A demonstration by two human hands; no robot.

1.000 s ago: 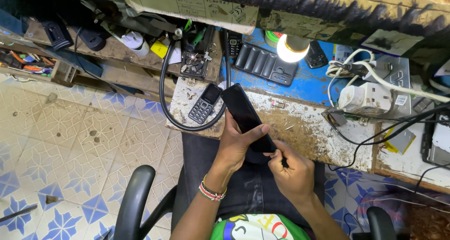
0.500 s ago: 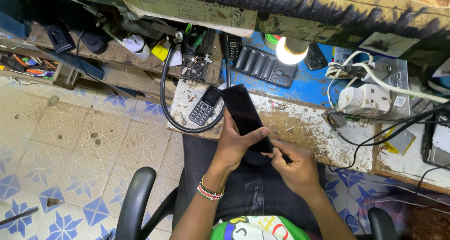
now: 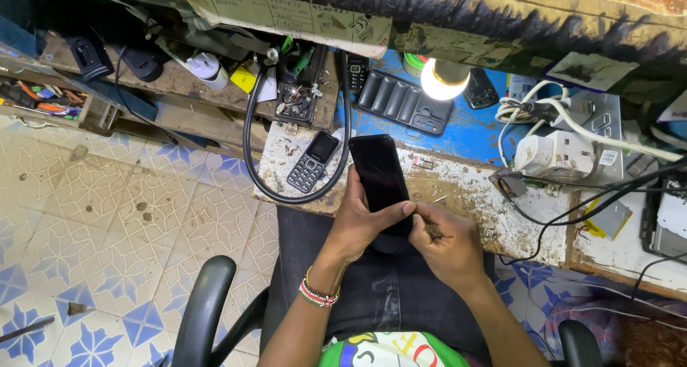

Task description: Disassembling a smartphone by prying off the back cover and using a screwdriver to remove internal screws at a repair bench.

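Patterned blue-and-white floor tiles (image 3: pixel 107 216) are seen below a cluttered, paint-worn surface (image 3: pixel 465 188), with a black chair arm (image 3: pixel 204 302) nearest the camera. Close in, a beaded wristband (image 3: pixel 318 294) is worn on the left hand (image 3: pixel 361 220), whose grip is wrapped around the lower end of a black smartphone (image 3: pixel 381 177), thumb pressed across its edge. The right hand (image 3: pixel 447 245) is held just beside the phone's bottom corner, fingers pinched together on something small and dark; what it is cannot be told. The phone is seen whole, dark face up, no part lifted, so the work is judged to be at an early stage. Further out, a small keypad phone (image 3: pixel 313 161) lies on the surface inside a loop of black cable (image 3: pixel 250 152). Beyond, a lit bulb (image 3: pixel 444 79) and a white plug adapter (image 3: pixel 554 154) are seen.
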